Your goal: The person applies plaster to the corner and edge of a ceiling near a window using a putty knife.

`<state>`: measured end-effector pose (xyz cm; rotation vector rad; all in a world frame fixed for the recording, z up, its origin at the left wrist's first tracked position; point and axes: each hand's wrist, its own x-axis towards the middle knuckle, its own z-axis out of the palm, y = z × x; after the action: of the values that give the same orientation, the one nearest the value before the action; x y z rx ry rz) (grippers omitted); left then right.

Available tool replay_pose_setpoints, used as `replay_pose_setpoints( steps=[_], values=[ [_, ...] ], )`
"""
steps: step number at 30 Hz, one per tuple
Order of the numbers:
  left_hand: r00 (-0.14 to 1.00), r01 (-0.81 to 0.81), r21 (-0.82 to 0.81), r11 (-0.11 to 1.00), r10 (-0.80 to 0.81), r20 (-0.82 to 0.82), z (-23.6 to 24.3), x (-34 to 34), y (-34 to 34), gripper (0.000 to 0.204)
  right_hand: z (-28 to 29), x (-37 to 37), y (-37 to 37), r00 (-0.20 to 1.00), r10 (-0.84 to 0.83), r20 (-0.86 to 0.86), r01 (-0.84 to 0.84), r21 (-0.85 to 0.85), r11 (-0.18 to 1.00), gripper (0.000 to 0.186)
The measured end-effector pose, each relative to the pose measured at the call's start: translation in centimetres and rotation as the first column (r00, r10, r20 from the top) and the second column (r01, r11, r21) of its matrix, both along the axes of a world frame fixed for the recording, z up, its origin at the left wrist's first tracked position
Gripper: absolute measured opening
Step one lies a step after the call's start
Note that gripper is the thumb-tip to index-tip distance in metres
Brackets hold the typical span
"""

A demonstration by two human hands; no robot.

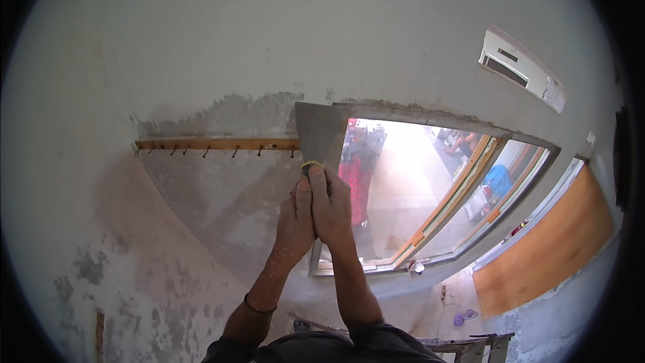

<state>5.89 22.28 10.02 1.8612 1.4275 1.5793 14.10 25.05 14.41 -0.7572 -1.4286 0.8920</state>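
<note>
My left hand (295,212) and my right hand (332,212) are raised together in front of me, side by side and touching. Both are closed with the thumbs pointing up. At their tips, a small dark piece with a rough yellowish edge (312,165) sticks out; most of it is hidden by the fingers, and I cannot tell its kind. It is against or just before the grey plastered side (322,128) of the window opening. Pale dust speckles my left forearm, which wears a dark band (259,306) at the wrist.
A wooden strip (215,143) with several nails or hooks runs along the wall, left of the window (396,188). At right are a white wall recess (521,67) and an orange-brown board (547,245). Below stands a wooden frame (494,346), beside a purple object (465,317).
</note>
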Motion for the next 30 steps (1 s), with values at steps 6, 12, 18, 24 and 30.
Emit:
replay_pose_setpoints(
  steps=[6, 12, 18, 24, 30],
  values=[
    [0.75, -0.162, 0.486, 0.859, 0.427, -0.505, -0.6, -0.5, 0.6, 0.068, 0.0, -0.4, -0.2, 1.0, -0.014, -0.026, 0.013, -0.022, 1.0, 0.034],
    [0.987, -0.137, 0.134, 0.981, 0.147, -0.064, 0.1, 0.0, 0.0, 0.057, -0.2, -0.5, 0.0, 0.999, 0.008, -0.052, -0.009, -0.017, 1.0, 0.034],
    [0.959, 0.047, -0.234, 0.971, 0.021, 0.281, 2.6, 0.4, -0.3, 0.06, -0.7, -0.6, 0.4, 0.999, -0.033, -0.026, 0.034, 0.038, 0.999, 0.035],
    [0.988, -0.059, 0.067, 0.996, 0.049, 0.145, 3.6, 0.8, -0.2, 0.058, 0.6, -0.4, 0.7, 1.0, -0.024, -0.015, 0.024, 0.013, 1.0, 0.037],
    [0.909, 0.049, -0.116, 0.992, 0.003, 0.416, 3.2, 1.2, -0.7, 0.055, -0.5, -0.7, 0.8, 0.997, -0.07, -0.015, 0.071, 0.059, 0.996, 0.038]
  ],
)
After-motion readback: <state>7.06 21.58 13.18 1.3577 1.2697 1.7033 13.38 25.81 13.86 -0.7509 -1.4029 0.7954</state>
